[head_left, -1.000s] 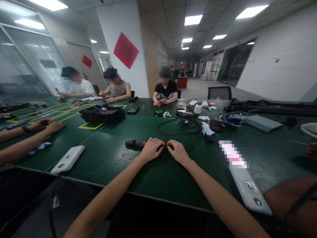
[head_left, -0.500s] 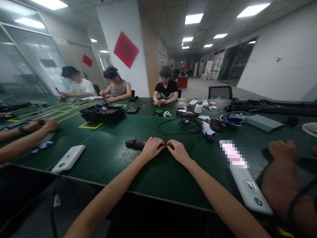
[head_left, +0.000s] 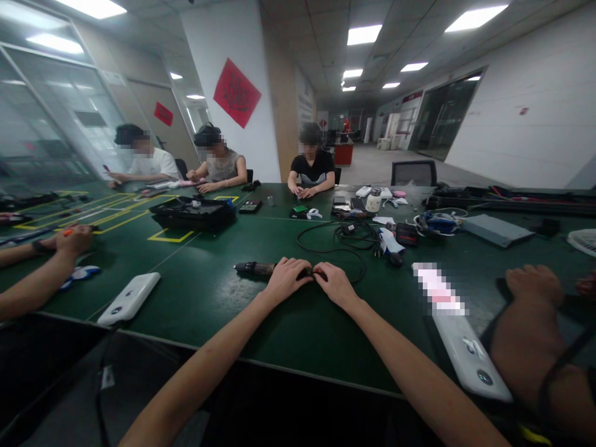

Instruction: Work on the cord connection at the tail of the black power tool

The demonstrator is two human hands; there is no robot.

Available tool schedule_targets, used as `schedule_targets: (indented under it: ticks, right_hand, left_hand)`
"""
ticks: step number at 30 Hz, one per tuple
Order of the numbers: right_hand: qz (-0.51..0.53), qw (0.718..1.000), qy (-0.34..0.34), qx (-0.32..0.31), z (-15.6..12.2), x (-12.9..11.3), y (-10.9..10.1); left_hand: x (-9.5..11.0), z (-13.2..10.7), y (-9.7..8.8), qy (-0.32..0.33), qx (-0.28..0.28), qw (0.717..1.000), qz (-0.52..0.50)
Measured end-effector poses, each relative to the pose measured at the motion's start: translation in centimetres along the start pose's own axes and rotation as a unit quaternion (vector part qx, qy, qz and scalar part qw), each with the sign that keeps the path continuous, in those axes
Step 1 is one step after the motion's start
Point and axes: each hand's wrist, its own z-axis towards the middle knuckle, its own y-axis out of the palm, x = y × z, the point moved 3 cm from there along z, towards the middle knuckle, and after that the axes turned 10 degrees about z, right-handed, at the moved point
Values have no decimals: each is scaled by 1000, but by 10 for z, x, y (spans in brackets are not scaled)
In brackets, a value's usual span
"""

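Observation:
A dark, slim electric screwdriver (head_left: 254, 268) lies across the green table (head_left: 298, 329), its narrow black tip pointing left. My left hand (head_left: 287, 276) is closed around its rear part, so much of the body is hidden. Close against it, my right hand (head_left: 333, 282) pinches the end of a black cable (head_left: 361, 264). The fingertips of both hands almost meet, with a small dark piece between them. Whether cable and tool are joined there is hidden by the fingers. Behind my hands the cable makes a wide loop on the table.
White power banks or boxes lie left (head_left: 130, 298) and right (head_left: 470, 347) of my arms. A black tray (head_left: 193, 212) stands back left. Beyond the cable are a computer mouse (head_left: 395, 257), a grey box (head_left: 496, 230) and small parts. Co-workers' arms reach in from both sides; several people sit opposite.
My hands have come slightly closer together, and the gap between the fingertips has narrowed. At the left, a co-worker's hands have shifted and now show something orange.

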Motion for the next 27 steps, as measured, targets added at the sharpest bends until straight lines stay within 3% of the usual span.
schedule_targets:
  ticks: [8,17,21,27]
  right_hand:
    - [-6,1000,-6,-3,1,-2,-1]
    - [-8,999,-38,6,-1,-14,-1]
    - [-16,998,-62,22,0,-31,0]
    - [-33,996,-77,40,-2,-46,-1]
  left_hand:
    - [-3,2,3,-2,11,1000,16]
    - [-1,-1,0,73,26,997,28]
    - [-26,-6,-12,31,75,996,35]
    - [-96,-34,-46,-149,181,969,74]
